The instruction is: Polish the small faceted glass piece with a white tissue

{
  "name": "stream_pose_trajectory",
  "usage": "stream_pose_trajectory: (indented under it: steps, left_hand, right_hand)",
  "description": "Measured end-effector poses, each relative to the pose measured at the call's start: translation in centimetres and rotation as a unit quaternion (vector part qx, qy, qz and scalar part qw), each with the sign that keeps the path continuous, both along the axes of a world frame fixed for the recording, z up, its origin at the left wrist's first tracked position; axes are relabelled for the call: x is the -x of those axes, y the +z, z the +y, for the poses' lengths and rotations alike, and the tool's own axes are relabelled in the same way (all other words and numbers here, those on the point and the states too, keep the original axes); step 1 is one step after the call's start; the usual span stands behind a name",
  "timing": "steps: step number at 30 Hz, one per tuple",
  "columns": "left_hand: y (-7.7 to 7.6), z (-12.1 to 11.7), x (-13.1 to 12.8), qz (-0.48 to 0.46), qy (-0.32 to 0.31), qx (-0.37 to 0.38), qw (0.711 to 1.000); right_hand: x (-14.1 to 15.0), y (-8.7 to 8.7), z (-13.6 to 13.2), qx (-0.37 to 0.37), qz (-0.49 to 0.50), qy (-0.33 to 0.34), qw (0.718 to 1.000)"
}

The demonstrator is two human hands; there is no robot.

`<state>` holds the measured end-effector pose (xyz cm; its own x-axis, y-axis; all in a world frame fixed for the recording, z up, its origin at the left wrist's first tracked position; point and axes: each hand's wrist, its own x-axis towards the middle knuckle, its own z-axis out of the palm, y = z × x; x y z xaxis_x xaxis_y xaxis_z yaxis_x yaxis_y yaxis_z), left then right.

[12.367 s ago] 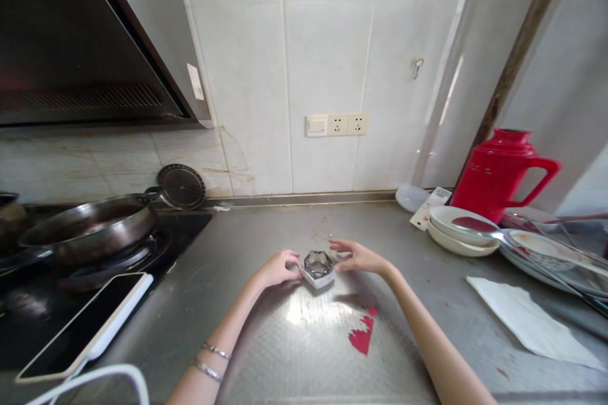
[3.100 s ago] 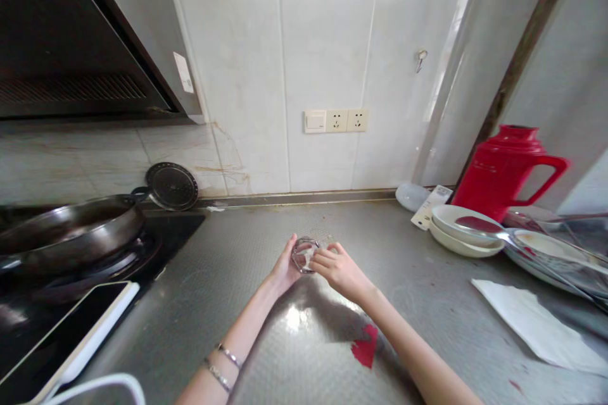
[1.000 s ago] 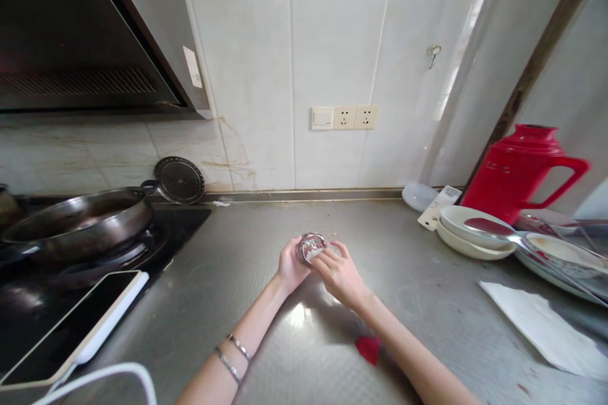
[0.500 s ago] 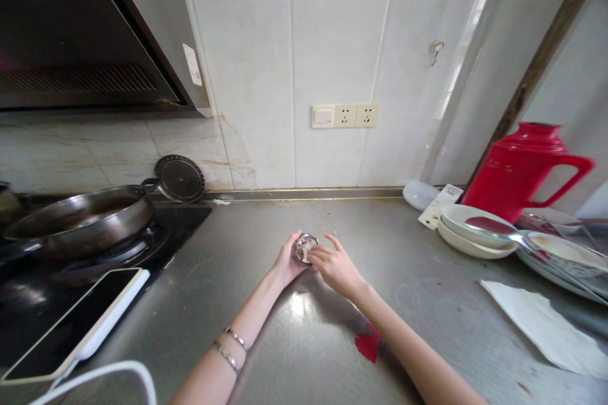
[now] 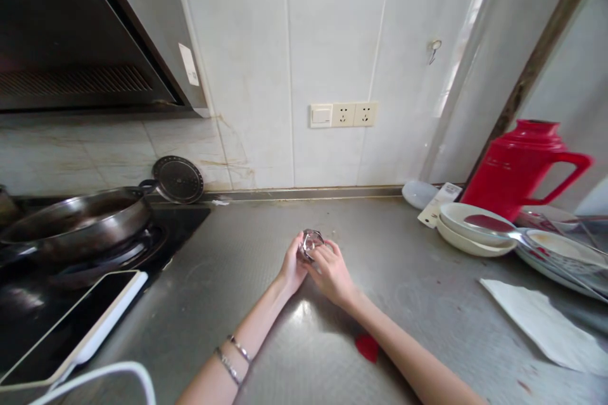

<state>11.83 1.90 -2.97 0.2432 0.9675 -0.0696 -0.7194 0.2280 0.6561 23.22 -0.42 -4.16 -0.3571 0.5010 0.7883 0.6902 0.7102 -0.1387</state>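
A small clear glass with a shiny rim is held just above the steel counter, its mouth tilted up toward me. My left hand is wrapped round its left side and base. Bent fingers of my right hand press together at the near right of the rim, with the tips at or inside the mouth. Whatever they pinch is hidden behind them. Below my right forearm lies a red scrap on the counter.
A frying pan sits on the black stove at left, near a phone with a white cable. To the right are a red thermos jug, stacked bowls, plates and a white paper sheet.
The glass has tipped and shifted slightly right in my left hand. My right hand has turned inward at the rim, and the white material seen in the mouth earlier is mostly out of sight.
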Motion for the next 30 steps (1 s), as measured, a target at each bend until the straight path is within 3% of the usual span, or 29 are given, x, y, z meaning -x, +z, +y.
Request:
stream_pose_trajectory:
  steps: [3,7,14,22,30]
  left_hand:
    - [0.3,0.4,0.7,-0.007,-0.037,0.005,0.999]
    - [0.4,1.0,1.6,-0.005,-0.056,0.095,0.994]
    - [0.0,1.1,1.8,0.070,-0.064,0.158,0.983]
    - [0.4,0.7,0.9,0.007,-0.023,0.105,0.994]
    - [0.0,-0.2,0.1,-0.018,-0.005,0.080,0.997]
  right_hand:
    - [-1.1,0.6,0.3,-0.021,-0.076,0.006,0.997]
    - [-2.5,1.5,0.5,-0.027,-0.173,0.022,0.984]
    - [-3.3,2.2,0.5,-0.022,-0.230,0.047,0.972]
    - [-1.6,1.2,0.5,0.002,-0.187,-0.005,0.982]
    - [0.7,0.9,-1.1,0.042,-0.008,-0.009,0.999]
